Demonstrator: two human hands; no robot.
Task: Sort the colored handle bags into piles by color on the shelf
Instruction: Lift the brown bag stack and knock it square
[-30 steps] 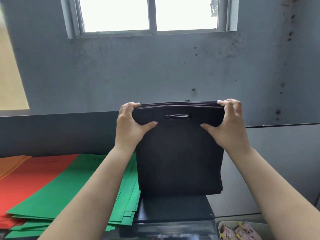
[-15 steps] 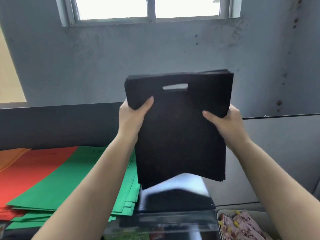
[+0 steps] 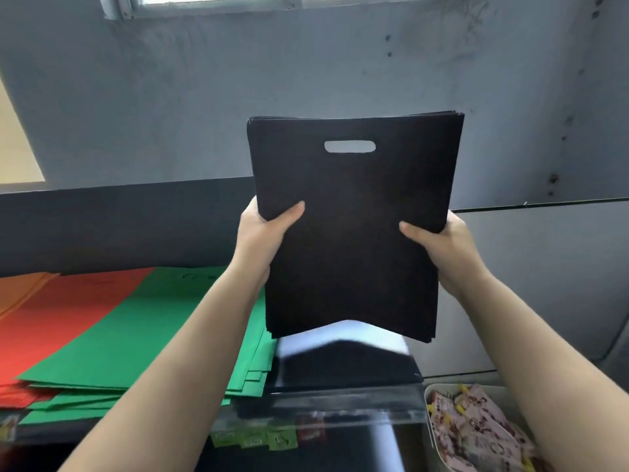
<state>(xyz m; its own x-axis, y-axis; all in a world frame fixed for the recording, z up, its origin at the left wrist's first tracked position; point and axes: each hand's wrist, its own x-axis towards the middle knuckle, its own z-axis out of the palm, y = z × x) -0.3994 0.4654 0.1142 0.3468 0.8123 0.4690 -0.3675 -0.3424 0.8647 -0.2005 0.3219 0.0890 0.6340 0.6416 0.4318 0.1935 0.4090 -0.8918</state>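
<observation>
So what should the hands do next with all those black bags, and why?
Probably lower the black bags flat onto the dark surface just below them. Both the left hand and the right hand hold the stack upright in the air, and the green pile and red pile already lie to the left, so black seems to belong beside green.

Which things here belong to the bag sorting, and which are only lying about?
Belong: stack of black handle bags, held upright by left hand and right hand; green bag pile; red bag pile; orange bag pile.
Lying about: white bin of pink packets.
</observation>
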